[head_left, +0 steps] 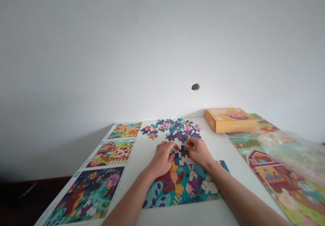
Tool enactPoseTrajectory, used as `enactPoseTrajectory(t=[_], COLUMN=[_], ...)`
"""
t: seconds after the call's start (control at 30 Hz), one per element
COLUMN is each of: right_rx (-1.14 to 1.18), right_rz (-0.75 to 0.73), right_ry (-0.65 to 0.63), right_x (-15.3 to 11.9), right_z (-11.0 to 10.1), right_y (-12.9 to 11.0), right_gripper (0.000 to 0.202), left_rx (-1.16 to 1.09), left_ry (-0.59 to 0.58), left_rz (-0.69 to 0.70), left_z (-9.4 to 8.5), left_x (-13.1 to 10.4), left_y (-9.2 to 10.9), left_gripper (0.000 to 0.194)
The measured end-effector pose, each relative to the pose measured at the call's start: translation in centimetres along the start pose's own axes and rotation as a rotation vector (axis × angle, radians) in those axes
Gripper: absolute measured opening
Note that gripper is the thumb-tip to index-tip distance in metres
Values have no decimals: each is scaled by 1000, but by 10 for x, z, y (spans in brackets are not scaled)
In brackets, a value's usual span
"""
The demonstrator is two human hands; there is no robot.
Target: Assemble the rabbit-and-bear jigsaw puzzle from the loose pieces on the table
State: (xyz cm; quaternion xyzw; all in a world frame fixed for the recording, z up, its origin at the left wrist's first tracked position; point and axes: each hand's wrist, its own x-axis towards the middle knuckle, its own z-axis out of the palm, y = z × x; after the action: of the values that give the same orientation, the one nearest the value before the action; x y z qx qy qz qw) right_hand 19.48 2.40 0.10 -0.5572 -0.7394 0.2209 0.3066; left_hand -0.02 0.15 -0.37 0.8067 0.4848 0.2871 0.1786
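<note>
- Picture sheet (pixel 110 153), along left edge of worktop (pixel 146 149): three printed scenes in a column. Far one has a lion, middle one a cow and barn, near one a dark wood with rabbits.
- My left hand (pixel 162 158): fingers curled, thumb and index close together, over the far-left part of the joined puzzle. Can't tell if it pinches anything; fingertips partly hidden.
- Loose pieces (pixel 175 127): scattered in a heap near the worktop's far edge, beyond both hands, mostly dark blue, teal, pink; some overlap.
- Joined puzzle (pixel 177 187): flat, mid-worktop toward near edge, between my forearms. Brown animal, white rabbits, yellow flower visible. Far side uneven, white worktop showing in a gap there.
- Dark piece (pixel 183 150): between my hands, at that gap, just beyond the joined puzzle.
- My right hand (pixel 199 151): thumb and index pinching the dark piece by its right side, other fingers curled in.
- Orange box (pixel 231 120): lying flat at far edge, toward far right corner, pink pig on top.
- Farm poster (pixel 273 177): along right edge, barn and hen printed.
- Clear plastic bag (pixel 291 151): crumpled, over part of the poster.
</note>
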Motion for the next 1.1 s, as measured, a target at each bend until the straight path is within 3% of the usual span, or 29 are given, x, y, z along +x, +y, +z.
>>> enactPoseTrajectory(t=[0.3, 0.5, 1.1], right_rx=[172, 61, -52], right_rz=[-14, -83, -48], right_ry=[-12, -14, -35], right_x=[-3, -4, -2], right_z=[-1, 5, 9], right_y=[-3, -1, 3], right_gripper=[13, 18, 14], left_rx=[16, 32, 26], left_ry=[-8, -19, -12], left_rz=[-9, 14, -1], left_z=[0, -1, 0], left_x=[1, 4, 4], left_y=[1, 4, 4], left_gripper=[22, 16, 6])
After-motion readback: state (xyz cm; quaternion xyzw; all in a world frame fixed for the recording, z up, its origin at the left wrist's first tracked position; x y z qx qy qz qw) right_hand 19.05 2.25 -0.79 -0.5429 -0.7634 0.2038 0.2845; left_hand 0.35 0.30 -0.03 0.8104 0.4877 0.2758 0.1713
